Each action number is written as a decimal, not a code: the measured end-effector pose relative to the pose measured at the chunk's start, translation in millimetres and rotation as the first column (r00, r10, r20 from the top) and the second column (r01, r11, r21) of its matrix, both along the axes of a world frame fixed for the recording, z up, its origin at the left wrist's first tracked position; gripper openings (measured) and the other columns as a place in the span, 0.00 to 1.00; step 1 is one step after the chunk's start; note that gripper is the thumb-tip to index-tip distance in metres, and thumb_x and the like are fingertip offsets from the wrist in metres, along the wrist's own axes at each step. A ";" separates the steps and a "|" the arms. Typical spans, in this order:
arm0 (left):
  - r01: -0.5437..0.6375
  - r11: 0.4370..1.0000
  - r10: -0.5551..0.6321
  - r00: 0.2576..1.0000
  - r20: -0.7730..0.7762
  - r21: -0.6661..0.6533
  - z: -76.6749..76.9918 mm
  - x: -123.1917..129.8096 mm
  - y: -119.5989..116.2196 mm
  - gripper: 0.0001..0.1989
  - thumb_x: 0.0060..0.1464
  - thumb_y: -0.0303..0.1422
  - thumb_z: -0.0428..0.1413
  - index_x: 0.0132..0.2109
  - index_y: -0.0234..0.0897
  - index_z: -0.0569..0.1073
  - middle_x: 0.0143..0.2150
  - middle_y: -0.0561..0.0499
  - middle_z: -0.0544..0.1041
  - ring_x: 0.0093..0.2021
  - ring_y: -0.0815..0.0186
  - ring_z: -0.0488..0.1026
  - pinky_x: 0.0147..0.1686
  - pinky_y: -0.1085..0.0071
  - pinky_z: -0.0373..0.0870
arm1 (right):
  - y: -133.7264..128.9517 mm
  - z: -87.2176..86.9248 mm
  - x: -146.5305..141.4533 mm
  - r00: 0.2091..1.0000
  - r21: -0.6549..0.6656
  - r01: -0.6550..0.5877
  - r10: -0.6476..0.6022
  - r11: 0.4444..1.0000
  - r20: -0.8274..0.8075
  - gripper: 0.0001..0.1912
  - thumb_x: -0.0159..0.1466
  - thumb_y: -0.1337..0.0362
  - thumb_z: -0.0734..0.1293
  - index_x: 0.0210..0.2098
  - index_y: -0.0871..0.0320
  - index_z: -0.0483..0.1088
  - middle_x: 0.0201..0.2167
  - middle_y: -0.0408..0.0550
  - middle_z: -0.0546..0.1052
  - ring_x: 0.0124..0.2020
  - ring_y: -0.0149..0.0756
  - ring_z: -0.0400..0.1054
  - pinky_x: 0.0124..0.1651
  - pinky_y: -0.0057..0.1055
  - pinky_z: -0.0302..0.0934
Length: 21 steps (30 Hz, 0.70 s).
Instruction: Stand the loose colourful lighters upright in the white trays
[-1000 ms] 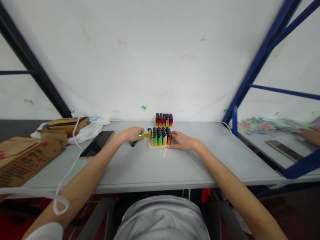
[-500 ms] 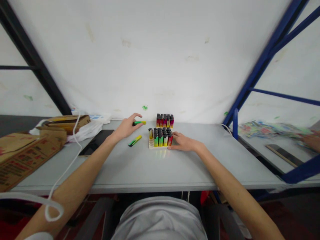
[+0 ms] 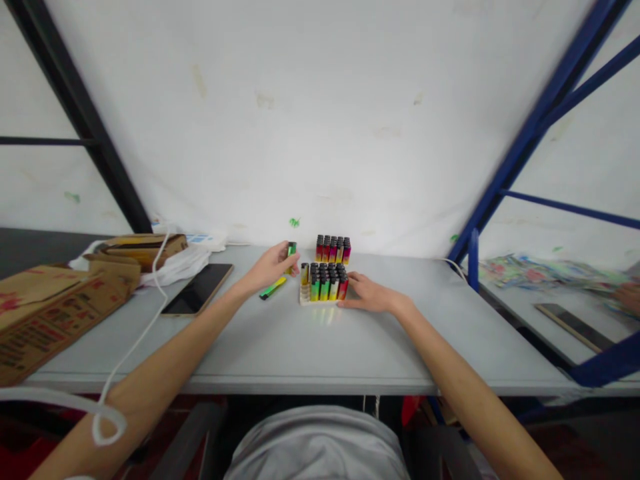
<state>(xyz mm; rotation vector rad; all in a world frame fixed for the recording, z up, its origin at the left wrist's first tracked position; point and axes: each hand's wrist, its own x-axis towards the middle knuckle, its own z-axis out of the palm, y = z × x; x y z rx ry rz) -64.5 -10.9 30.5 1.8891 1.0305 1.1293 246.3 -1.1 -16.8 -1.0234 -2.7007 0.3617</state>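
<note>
My left hand [image 3: 271, 267] is closed on a green-and-yellow lighter [image 3: 291, 249], held upright just left of a pale lighter tray [image 3: 305, 300]. Several black-topped lighters [image 3: 324, 287] stand in rows in this tray, green, yellowish and red. A single gold-coloured lighter [image 3: 305, 273] stands at the back of its left column, with bare slots in front. At the tray's right end, my right hand [image 3: 369, 294] grips the corner, thumb at the front and fingers along the red lighters. Below my left hand lies another green-and-yellow lighter [image 3: 273, 288], flat on the table.
Behind the tray stands a second block of red, yellow and purple lighters [image 3: 333, 249] near the wall. A dark phone [image 3: 199, 289], white plastic bags [image 3: 181, 264] and cardboard boxes [image 3: 55, 313] lie at left. A white cable [image 3: 131, 347] hangs there. Blue frame bars [image 3: 520, 140] rise at right.
My left hand has closed round the lighter, turned it from lying sideways to upright and brought it right, towards the tray. My right hand stays at the tray's right end. The view has shifted slightly.
</note>
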 end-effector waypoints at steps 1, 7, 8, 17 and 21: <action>-0.007 1.000 0.007 1.000 0.003 -0.014 0.1 1.4 -1.8 0.15 0.60 0.45 0.58 0.36 0.38 0.66 0.27 0.52 0.75 0.30 0.66 0.76 0.33 0.69 0.75 | -0.1 0.5 -0.2 1.000 0.000 -0.001 0.001 1.000 0.002 0.45 0.66 0.34 0.62 0.64 0.67 0.65 0.64 0.69 0.65 0.65 0.58 0.62 0.69 0.52 0.57; 0.082 0.957 -0.005 0.964 0.264 -0.279 4.2 10.4 -12.6 0.16 0.57 0.42 0.60 0.35 0.40 0.61 0.22 0.61 0.61 0.17 0.76 0.54 0.17 0.80 0.53 | 1.3 1.0 -1.0 1.000 0.009 -0.012 0.011 1.000 0.016 0.45 0.66 0.34 0.62 0.65 0.67 0.64 0.64 0.68 0.66 0.65 0.58 0.62 0.70 0.52 0.56; 0.112 0.934 0.000 0.950 0.313 -0.339 5.4 11.3 -13.4 0.16 0.57 0.42 0.59 0.35 0.40 0.61 0.22 0.61 0.59 0.17 0.76 0.51 0.16 0.80 0.49 | 1.7 0.6 -1.0 1.000 0.009 -0.012 0.012 1.000 0.015 0.45 0.66 0.34 0.62 0.65 0.67 0.64 0.63 0.68 0.66 0.65 0.58 0.62 0.70 0.52 0.56; 0.082 0.871 0.054 0.964 0.260 -0.485 -4.2 10.7 -7.7 0.27 0.60 0.55 0.43 0.22 0.41 0.53 0.17 0.61 0.44 0.15 0.75 0.38 0.15 0.76 0.35 | 0.0 2.3 -1.1 1.000 -0.009 -0.010 0.010 1.000 -0.001 0.44 0.66 0.35 0.62 0.65 0.66 0.65 0.64 0.68 0.65 0.66 0.57 0.61 0.70 0.51 0.55; -0.044 0.921 0.122 0.976 0.180 -0.387 -12.6 13.5 -7.2 0.26 0.61 0.54 0.42 0.22 0.42 0.53 0.15 0.59 0.46 0.14 0.73 0.41 0.15 0.75 0.37 | -0.7 2.6 -1.3 1.000 -0.015 -0.002 0.002 1.000 0.000 0.45 0.66 0.34 0.62 0.65 0.66 0.64 0.64 0.68 0.65 0.66 0.58 0.61 0.70 0.52 0.55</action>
